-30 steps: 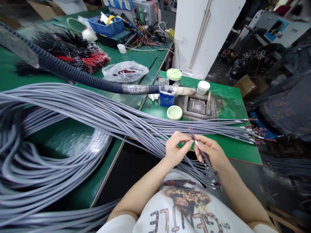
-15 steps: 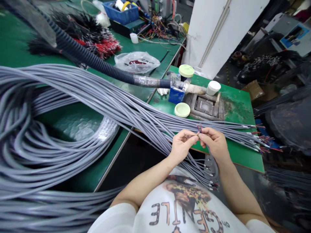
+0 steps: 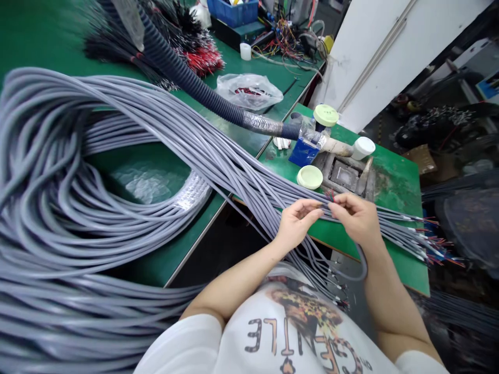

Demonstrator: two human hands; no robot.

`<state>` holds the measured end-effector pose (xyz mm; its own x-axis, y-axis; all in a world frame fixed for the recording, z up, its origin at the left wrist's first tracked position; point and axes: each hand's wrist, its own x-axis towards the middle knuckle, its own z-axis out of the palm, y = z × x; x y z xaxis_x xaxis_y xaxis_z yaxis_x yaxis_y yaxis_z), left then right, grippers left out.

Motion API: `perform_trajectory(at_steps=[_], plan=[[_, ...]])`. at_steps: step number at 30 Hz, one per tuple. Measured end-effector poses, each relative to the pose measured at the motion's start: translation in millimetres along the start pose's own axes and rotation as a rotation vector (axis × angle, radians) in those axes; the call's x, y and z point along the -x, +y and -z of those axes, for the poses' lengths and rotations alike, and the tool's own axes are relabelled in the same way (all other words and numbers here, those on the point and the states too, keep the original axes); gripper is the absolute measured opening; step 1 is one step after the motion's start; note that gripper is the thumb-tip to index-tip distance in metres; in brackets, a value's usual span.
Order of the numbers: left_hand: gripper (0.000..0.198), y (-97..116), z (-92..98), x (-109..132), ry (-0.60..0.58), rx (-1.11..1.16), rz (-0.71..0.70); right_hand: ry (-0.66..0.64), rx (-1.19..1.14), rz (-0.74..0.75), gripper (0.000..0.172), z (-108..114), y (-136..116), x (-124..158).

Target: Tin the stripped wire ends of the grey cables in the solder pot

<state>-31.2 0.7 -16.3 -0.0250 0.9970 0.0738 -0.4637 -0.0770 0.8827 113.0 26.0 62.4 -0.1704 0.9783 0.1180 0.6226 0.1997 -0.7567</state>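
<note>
A thin grey cable with red and coloured cores at its stripped end (image 3: 330,196) rises between my hands from a long bundle of grey cables (image 3: 163,135). My right hand (image 3: 354,218) pinches this cable just below the cores. My left hand (image 3: 297,223) lies close beside it, its fingertips curled on the cable. The bundle runs across the bench beneath my hands, and its far ends fan out to the right with white tips and coloured cores (image 3: 432,244). A loop of grey cable (image 3: 362,270) hangs below my right wrist.
A green workbench (image 3: 339,236) lies ahead, carrying a metal solder pot (image 3: 343,175), a green lid (image 3: 309,177), a white jar (image 3: 363,148) and a blue box (image 3: 304,152). A black corrugated conduit (image 3: 202,91) crosses the bench behind a plastic bag (image 3: 249,91). Bunches of black and red wires (image 3: 202,59) lie beyond.
The view has tilted and the scene has shifted up and to the right. My hands have moved slightly rightward along the bundle, and a cable loop now shows below my right wrist.
</note>
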Motion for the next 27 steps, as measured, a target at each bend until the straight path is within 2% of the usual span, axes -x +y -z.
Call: perform_trajectory(at_steps=[3, 5, 9, 14, 21, 24, 27], plan=[[0.028, -1, 16.5, -5, -0.006, -0.404, -0.272, -0.019, 0.083, -0.004, 0.017, 4, 2, -34], [0.021, -6, 25.4, -7, -0.045, -0.64, -0.411, -0.057, 0.144, -0.013, 0.018, 4, 11, -59], [0.016, -19, 31.6, -8, -0.168, -0.931, -0.541, -0.141, 0.278, -0.07, 0.019, -6, 36, -100], [0.018, -27, 30.2, -7, -0.188, -0.999, -0.587, -0.209, 0.47, -0.103, 0.019, -21, 52, -122], [0.018, -30, 32.6, -7, -0.189, -1.038, -0.618, -0.233, 0.565, -0.123, 0.016, -30, 46, -129], [0.018, -30, 32.8, -7, -0.184, -1.031, -0.617, -0.232, 0.533, -0.113, 0.018, -24, 46, -128], [0.018, -30, 33.1, -6, -0.189, -1.006, -0.605, -0.186, 0.451, -0.099, 0.021, -2, 52, -126]])
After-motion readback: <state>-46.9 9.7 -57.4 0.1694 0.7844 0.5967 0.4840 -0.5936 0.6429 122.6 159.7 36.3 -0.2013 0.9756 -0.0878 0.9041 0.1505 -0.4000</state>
